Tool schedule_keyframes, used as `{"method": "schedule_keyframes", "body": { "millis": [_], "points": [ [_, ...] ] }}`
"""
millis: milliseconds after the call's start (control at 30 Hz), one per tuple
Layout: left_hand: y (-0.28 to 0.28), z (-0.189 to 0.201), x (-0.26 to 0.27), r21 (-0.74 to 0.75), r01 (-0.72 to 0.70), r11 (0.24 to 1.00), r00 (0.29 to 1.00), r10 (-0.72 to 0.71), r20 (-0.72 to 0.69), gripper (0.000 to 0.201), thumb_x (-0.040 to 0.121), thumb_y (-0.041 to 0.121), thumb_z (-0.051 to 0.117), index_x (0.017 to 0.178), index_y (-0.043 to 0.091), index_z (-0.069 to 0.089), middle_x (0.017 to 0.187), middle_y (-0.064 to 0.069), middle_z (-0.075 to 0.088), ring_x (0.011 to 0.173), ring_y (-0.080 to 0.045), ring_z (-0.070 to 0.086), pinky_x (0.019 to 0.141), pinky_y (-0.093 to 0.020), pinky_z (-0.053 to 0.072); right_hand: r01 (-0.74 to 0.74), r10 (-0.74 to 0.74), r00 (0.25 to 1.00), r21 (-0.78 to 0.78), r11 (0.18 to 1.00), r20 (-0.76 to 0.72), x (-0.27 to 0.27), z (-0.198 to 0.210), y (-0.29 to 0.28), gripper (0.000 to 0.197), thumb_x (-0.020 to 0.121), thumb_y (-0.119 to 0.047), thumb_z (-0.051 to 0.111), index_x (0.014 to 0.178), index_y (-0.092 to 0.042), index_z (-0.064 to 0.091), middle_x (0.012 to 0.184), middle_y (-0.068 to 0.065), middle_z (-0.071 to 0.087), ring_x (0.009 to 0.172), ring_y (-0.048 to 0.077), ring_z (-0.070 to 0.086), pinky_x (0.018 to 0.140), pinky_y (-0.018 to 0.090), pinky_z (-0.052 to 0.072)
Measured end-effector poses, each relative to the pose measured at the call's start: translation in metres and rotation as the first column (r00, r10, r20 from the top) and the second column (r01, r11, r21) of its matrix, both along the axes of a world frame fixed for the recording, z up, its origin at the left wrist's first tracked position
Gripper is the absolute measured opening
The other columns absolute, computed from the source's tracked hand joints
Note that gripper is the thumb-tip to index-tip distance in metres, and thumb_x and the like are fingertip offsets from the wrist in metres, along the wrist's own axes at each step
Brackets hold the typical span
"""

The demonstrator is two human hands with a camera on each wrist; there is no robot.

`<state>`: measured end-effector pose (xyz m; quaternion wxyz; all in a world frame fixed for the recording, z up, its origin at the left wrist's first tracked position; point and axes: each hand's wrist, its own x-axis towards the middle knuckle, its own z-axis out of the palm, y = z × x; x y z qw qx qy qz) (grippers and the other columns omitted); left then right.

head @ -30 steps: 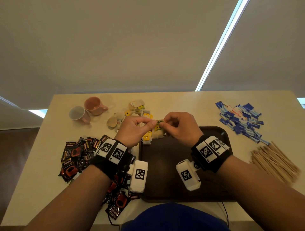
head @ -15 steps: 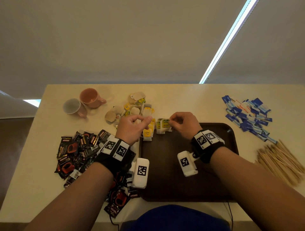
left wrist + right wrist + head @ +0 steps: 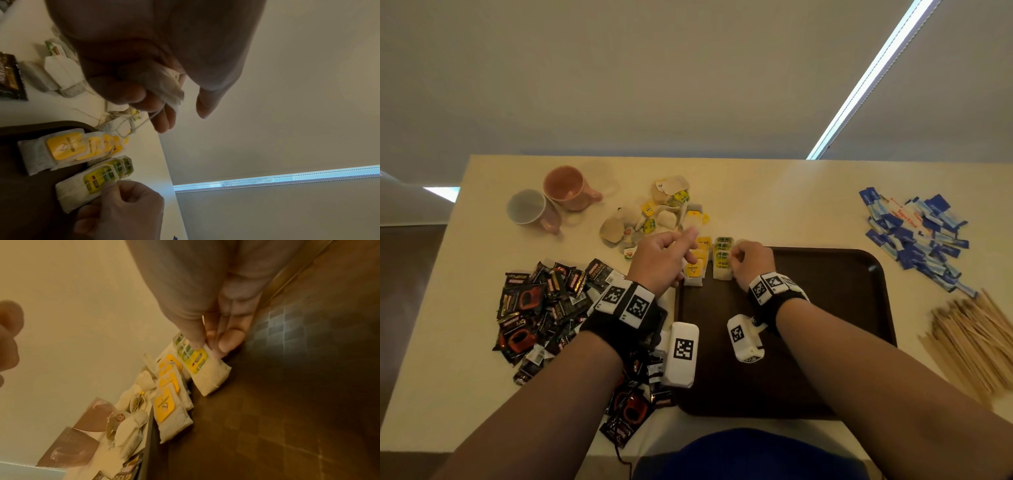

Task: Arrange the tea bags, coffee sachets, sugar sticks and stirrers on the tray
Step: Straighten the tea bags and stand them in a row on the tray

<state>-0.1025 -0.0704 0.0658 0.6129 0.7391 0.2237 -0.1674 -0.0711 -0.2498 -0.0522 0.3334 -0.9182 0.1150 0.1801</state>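
Centre of head view: right hand (image 3: 751,262) pinches the top of a row of white paper tea bags w/ green-yellow tags (image 3: 722,258) at the upper-left corner of the dark brown plastic tray (image 3: 859,308). Left hand (image 3: 662,258), just left, curls around one loose white tea bag (image 3: 166,84) w/ string dangling. A row of yellow-tagged tea bags (image 3: 697,263) lies between the hands.

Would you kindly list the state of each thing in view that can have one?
Left hand: grips a tea bag, off the table.
Right hand: pinches the green-tag tea bags lying on the tray.
Yellow-tag tea bags: overlapped in a row on the tray.
Tray: flat, mostly bare.
Two mugs: tipped on their sides.
Coffee sachets, sugar sticks, stirrers: piled off the tray.
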Motion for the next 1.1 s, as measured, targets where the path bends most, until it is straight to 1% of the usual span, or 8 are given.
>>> {"method": "schedule_keyframes", "body": {
  "millis": [100,367,467,567,700,800,933,1100],
  "points": [
    [-0.001,0.001,-0.002,-0.044,-0.027,0.999,0.999,0.026,-0.031,0.040,0.099,0.046,0.054,0.085,0.012,0.069,0.076,-0.006,0.066,0.047,-0.014,0.051,0.044,-0.023,0.040,0.028,-0.028,1.000,0.055,0.998,-0.006,-0.001,-0.003,0.002,0.009,0.089,-0.020,0.069,0.081,-0.017,0.067,0.081,0.004,0.069,0.071,0.021,0.069,0.073,0.041,0.061],
    [0.002,0.000,-0.013,-0.195,-0.120,0.973,0.988,0.098,-0.115,0.037,0.102,0.041,0.048,0.093,0.010,0.066,0.078,-0.010,0.065,0.053,-0.016,0.052,0.045,-0.024,0.039,0.026,-0.026,0.995,-0.002,1.000,-0.093,-0.007,0.003,-0.006,0.014,0.092,-0.027,0.065,0.087,-0.016,0.073,0.083,0.005,0.073,0.079,0.018,0.071,0.083,0.034,0.059],
    [0.003,0.002,-0.018,-0.330,-0.245,0.912,0.960,0.181,-0.212,0.026,0.101,0.026,0.046,0.098,0.009,0.066,0.082,-0.010,0.062,0.056,-0.016,0.053,0.047,-0.024,0.043,0.019,-0.021,0.993,-0.017,1.000,-0.117,-0.015,0.009,-0.009,0.017,0.092,-0.028,0.064,0.086,-0.016,0.074,0.080,0.003,0.072,0.081,0.018,0.070,0.082,0.032,0.058],
    [0.003,0.005,-0.023,-0.471,-0.331,0.817,0.936,0.224,-0.271,0.030,0.098,0.007,0.037,0.113,0.005,0.063,0.099,-0.016,0.058,0.071,-0.022,0.056,0.059,-0.030,0.051,-0.017,0.017,1.000,-0.020,1.000,-0.021,-0.021,0.028,-0.010,0.017,0.094,-0.028,0.061,0.094,-0.015,0.073,0.088,0.001,0.072,0.086,0.015,0.066,0.078,0.025,0.052],
    [-0.001,0.009,-0.027,-0.498,-0.236,0.835,0.968,0.160,-0.191,0.050,0.091,-0.021,0.035,0.129,0.004,0.055,0.118,-0.020,0.054,0.093,-0.026,0.060,0.078,-0.037,0.059,-0.150,0.115,0.978,0.202,0.968,0.172,-0.025,0.074,-0.006,0.019,0.094,-0.031,0.064,0.101,-0.016,0.074,0.086,-0.006,0.070,0.079,0.004,0.062,0.074,0.018,0.049],
    [-0.005,0.010,-0.029,-0.506,-0.194,0.840,0.980,0.145,-0.135,0.046,0.094,-0.019,0.042,0.130,0.007,0.054,0.125,-0.022,0.058,0.104,-0.029,0.064,0.085,-0.041,0.060,-0.256,0.176,0.949,0.315,0.914,0.263,-0.029,0.101,-0.001,0.020,0.090,-0.035,0.068,0.097,-0.018,0.075,0.084,-0.010,0.071,0.076,0.003,0.064,0.068,0.014,0.050],
    [-0.012,0.008,-0.031,-0.510,-0.201,0.836,0.980,0.170,-0.107,0.040,0.092,-0.015,0.052,0.124,0.010,0.055,0.110,-0.015,0.071,0.098,-0.027,0.072,0.075,-0.038,0.063,-0.316,0.230,0.936,0.349,0.882,0.265,-0.033,0.115,0.004,0.022,0.084,-0.029,0.076,0.103,-0.018,0.072,0.088,-0.007,0.071,0.070,0.007,0.061,0.065,0.011,0.048],
    [-0.018,0.009,-0.035,-0.512,-0.242,0.824,0.970,0.185,-0.159,0.041,0.090,-0.010,0.060,0.128,0.006,0.053,0.117,-0.017,0.070,0.100,-0.029,0.071,0.083,-0.047,0.060,-0.244,0.141,0.952,0.394,0.886,0.273,-0.032,0.115,0.002,0.011,0.083,-0.026,0.078,0.091,-0.021,0.073,0.081,-0.007,0.070,0.068,0.012,0.062,0.064,0.019,0.051]
  ]
}}
